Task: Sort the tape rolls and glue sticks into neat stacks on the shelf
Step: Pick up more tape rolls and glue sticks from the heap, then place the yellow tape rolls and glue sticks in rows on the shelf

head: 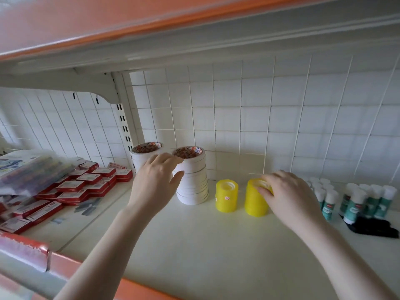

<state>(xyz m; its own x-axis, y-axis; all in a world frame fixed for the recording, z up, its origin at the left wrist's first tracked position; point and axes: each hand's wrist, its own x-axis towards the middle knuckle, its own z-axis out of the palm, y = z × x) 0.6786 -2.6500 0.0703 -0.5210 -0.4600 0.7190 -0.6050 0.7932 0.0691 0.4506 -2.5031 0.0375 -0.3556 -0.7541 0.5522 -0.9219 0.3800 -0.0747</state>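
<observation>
Two stacks of white tape rolls stand at the back of the cream shelf [205, 245]: a left stack [142, 154] and a right stack [193, 182]. My left hand [154, 182] reaches between them, thumb and fingers curled round the right stack's upper rolls. To the right stand two stacks of yellow tape rolls: a free one [226, 195] and another [255, 202] whose top roll my right hand [287, 195] holds with curled fingers. Glue sticks [355, 200] with white caps and teal labels stand in a group at the far right.
Red boxes [73, 189] lie piled on the shelf's left part, beside a clear packet of coloured items [30, 169]. A black object [374, 228] lies in front of the glue sticks. A wire grid [259, 118] backs the shelf; an orange edge strip [138, 289] runs along the front.
</observation>
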